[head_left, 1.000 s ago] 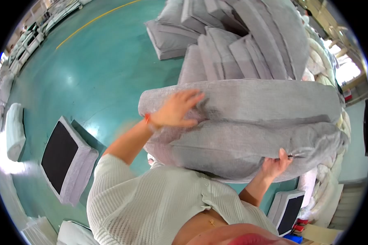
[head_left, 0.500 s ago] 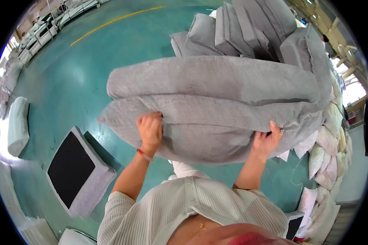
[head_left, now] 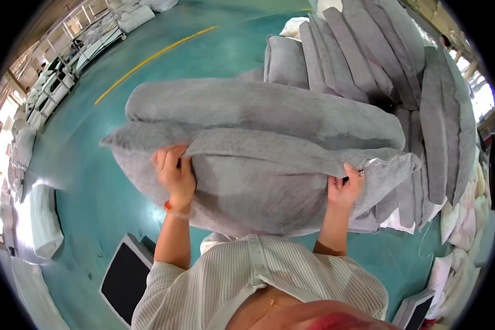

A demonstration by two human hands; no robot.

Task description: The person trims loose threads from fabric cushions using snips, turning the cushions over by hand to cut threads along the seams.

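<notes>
A large, plump grey cushion (head_left: pixel 258 195) fills the space in front of me, with a long loose flap of fabric along its upper side. My left hand (head_left: pixel 176 177) is closed on the left end of this fabric edge, fingers curled over it. Toward the cushion's right end, my right hand (head_left: pixel 344 190) grips the same edge, thumb up and the other fingers partly hidden. Something small and shiny shows by its fingertips; I cannot tell what. Right behind lies another long grey cushion (head_left: pixel 247 104), touching the first one.
More grey cushions (head_left: pixel 357 55) are piled at the back right. White bundles (head_left: pixel 462 231) line the right side. A black-bottomed grey cushion piece (head_left: pixel 124 275) lies on the green floor (head_left: pixel 93 148) at lower left, with a pale roll (head_left: pixel 45 220) beyond. Loaded racks (head_left: pixel 93 44) stand far left.
My left hand has slid left along the fabric edge, and the flap is now stretched wider. The cushion sits further left in view, while more of the pile shows at right.
</notes>
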